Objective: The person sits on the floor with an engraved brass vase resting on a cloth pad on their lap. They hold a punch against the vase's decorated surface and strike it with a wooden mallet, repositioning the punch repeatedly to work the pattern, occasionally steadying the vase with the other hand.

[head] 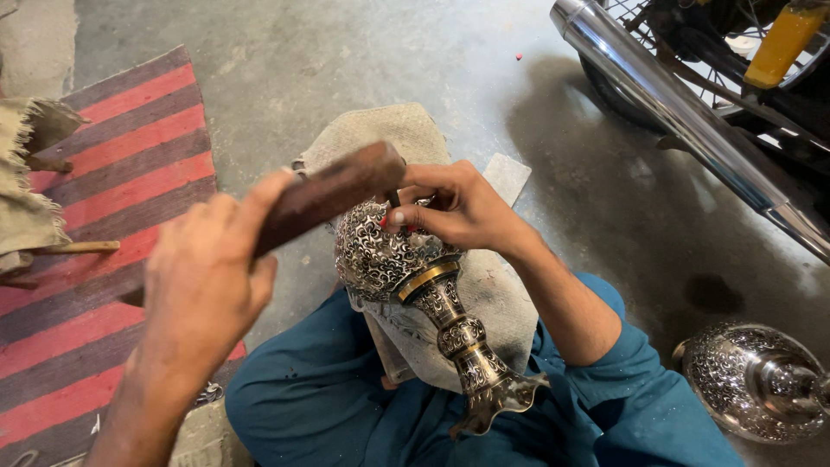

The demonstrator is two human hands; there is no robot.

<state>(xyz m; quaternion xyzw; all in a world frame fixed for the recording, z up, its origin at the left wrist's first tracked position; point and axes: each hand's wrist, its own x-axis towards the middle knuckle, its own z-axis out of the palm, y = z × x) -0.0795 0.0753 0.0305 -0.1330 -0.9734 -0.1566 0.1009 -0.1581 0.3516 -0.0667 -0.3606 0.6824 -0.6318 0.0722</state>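
Gripped in the left hand (203, 285), fingers wrapped tight round its handle, a dark wooden mallet (333, 192) is raised with its head just above the work; the hand and mallet are blurred. Over on the other side, the right hand (458, 207) curls its fingers together and pinches a thin chisel (395, 201), whose tip meets the top of the engraved metal vase (415, 290). This vase lies tilted across the person's lap, bulb end up toward the hands and flared foot pointing down toward the camera, with brass-coloured rings round its neck. It rests on a grey padded cloth (484, 303) spread over the teal trousers (328, 406). Whether anything lies inside the vase cannot be told, since its mouth does not show. A second engraved silver vessel (752, 380) sits on the concrete floor (363, 60) at lower right, well apart, its opening turned away too. A red and brown striped rug (104, 216) lies at left, and a chrome exhaust pipe (674, 104) crosses the upper right corner.
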